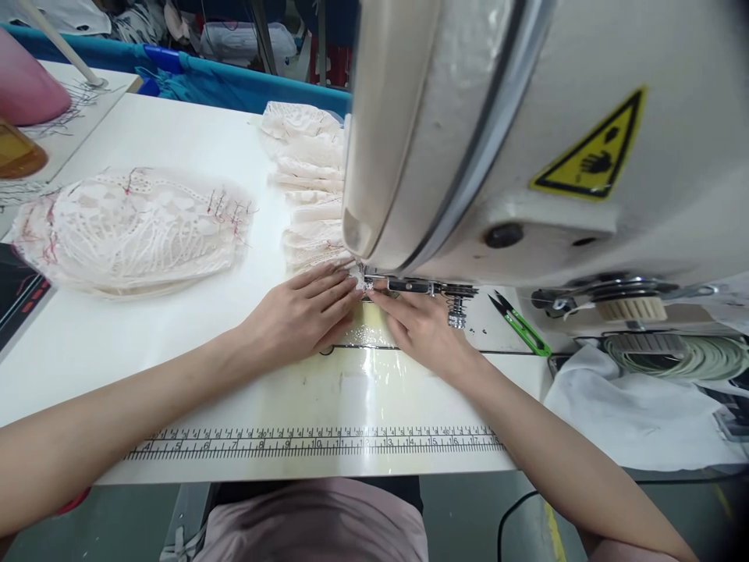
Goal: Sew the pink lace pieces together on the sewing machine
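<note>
My left hand (301, 312) lies flat on the white table, fingers stretched towards the needle area of the sewing machine (527, 140). My right hand (418, 324) lies flat beside it, fingertips meeting the left ones. Both press on a small piece of pale lace (358, 275) under the presser foot (367, 287). Most of that piece is hidden by the machine head. A row of sewn lace pieces (307, 183) trails away behind the machine.
A pile of pale lace pieces (132, 230) with red threads lies at the left. Green thread snips (520, 324) lie right of the needle. A ruler strip (316, 442) runs along the table's front edge. White cloth (626, 406) lies at the right.
</note>
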